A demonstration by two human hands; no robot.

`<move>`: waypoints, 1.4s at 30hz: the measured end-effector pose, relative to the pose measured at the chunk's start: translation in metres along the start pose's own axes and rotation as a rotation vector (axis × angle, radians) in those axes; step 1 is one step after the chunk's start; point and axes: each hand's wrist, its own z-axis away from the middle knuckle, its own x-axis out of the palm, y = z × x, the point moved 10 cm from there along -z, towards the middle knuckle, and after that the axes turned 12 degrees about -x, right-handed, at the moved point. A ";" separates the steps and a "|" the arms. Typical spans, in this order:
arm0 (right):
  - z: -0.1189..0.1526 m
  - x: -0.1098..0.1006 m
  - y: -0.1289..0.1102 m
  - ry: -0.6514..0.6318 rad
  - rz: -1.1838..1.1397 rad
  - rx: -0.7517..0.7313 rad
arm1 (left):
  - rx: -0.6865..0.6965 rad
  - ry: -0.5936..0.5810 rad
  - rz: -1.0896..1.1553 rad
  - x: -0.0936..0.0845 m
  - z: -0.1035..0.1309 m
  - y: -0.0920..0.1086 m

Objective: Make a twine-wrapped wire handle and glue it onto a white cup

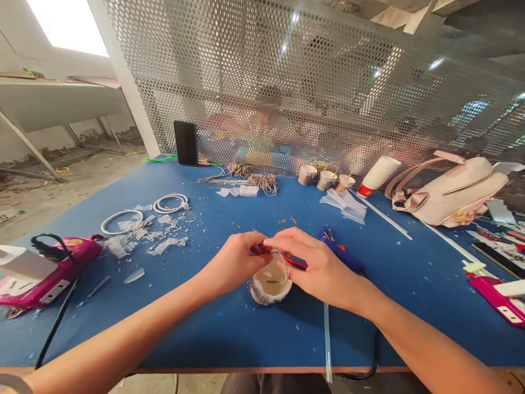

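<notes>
In the middle of the table a small pale cup (266,293) stands in front of me, its outside wrapped in thin whitish fibre. A thin twisted cord (284,265) curves over its right inner side and rim. My left hand (241,257) is closed at the cup's far left rim, thumb and fingers pinching the cord's end; the fingertips are partly hidden. My right hand (314,265) is closed on the cord at the far right rim. Behind my right fingers shows part of a red tool (296,262). Just beyond that hand lies a blue glue gun (344,253).
Two white rings (170,203) lie among plastic scraps at left. Magenta power strips (49,273) flank both sides. Cord bundles (262,183), small wrapped cups (327,179), stacked paper cups (379,174) and a bag (455,191) stand along the mesh screen (229,71). A phone (186,143) leans there.
</notes>
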 end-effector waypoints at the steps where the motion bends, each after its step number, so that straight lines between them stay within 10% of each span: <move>1: -0.001 0.001 -0.005 0.004 0.008 -0.056 | 0.002 0.001 -0.006 0.000 0.000 0.000; 21: -0.001 -0.002 -0.020 0.097 0.252 -0.208 | -0.017 -0.017 -0.050 0.004 0.001 -0.001; 33: 0.010 -0.014 0.021 0.251 0.120 0.113 | -0.064 0.346 0.047 -0.038 0.001 -0.014; 42: 0.013 0.004 0.030 0.280 0.092 0.117 | -0.057 0.341 0.044 -0.040 -0.002 -0.024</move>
